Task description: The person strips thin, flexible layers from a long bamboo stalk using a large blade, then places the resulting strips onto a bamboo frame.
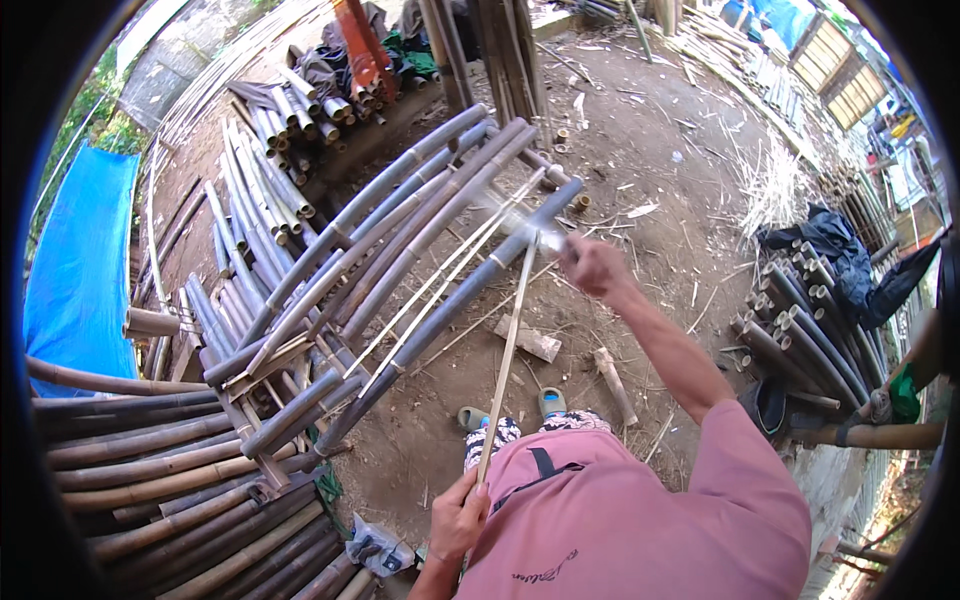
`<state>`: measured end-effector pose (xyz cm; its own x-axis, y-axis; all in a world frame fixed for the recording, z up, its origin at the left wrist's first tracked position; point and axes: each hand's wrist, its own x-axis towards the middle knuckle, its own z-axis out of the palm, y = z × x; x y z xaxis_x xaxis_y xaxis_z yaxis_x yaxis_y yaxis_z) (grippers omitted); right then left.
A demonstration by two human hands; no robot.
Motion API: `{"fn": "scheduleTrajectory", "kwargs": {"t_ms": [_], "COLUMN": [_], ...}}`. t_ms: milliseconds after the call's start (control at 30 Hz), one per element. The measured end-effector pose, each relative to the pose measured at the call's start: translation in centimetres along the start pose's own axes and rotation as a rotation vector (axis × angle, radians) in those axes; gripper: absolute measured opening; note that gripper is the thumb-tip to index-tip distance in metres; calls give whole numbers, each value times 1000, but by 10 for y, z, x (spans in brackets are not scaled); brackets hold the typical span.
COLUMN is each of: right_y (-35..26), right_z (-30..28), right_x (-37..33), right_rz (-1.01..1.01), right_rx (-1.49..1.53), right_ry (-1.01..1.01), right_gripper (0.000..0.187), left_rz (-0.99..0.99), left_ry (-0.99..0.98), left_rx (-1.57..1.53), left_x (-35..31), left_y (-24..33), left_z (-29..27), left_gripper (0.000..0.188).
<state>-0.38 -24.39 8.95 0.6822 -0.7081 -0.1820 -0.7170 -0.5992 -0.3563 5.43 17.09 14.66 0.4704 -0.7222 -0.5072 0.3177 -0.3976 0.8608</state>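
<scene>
My left hand [458, 515], low in front of the body, is closed around the lower part of a pale bamboo strip [508, 365]. The strip slants up and away, its far end at a dark bamboo pole [450, 312]. Beside that end, my right hand [597, 268] grips the handle of a large knife. Its blade [520, 220] is smeared by motion and points left, over the pole's upper part. Whether the blade touches the strip cannot be made out. Two more pale strips [440, 292] lie lengthwise among the poles, just left of the dark pole.
Dark bamboo poles [140, 455] are stacked at left, beside a blue tarp [80, 260]. More cut bamboo [810, 325] stands at right with a black cloth [830, 255]. A split block [528, 340] and a short bamboo piece [614, 385] lie near my feet. Wooden posts [510, 80] stand ahead.
</scene>
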Motion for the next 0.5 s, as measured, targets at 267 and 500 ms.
{"fn": "scheduleTrajectory", "kwargs": {"t_ms": [267, 500], "right_y": [52, -136], "right_z": [46, 184], "right_x": [46, -5], "right_rz": [466, 590], "right_rx": [886, 1204], "right_ry": [117, -647], "right_gripper": [48, 43], "left_rz": [363, 777], "left_ry": [417, 768], "left_rx": [227, -142], "left_x": [0, 107], "left_y": [10, 101], "left_z": [-168, -192], "left_gripper": [40, 17]}}
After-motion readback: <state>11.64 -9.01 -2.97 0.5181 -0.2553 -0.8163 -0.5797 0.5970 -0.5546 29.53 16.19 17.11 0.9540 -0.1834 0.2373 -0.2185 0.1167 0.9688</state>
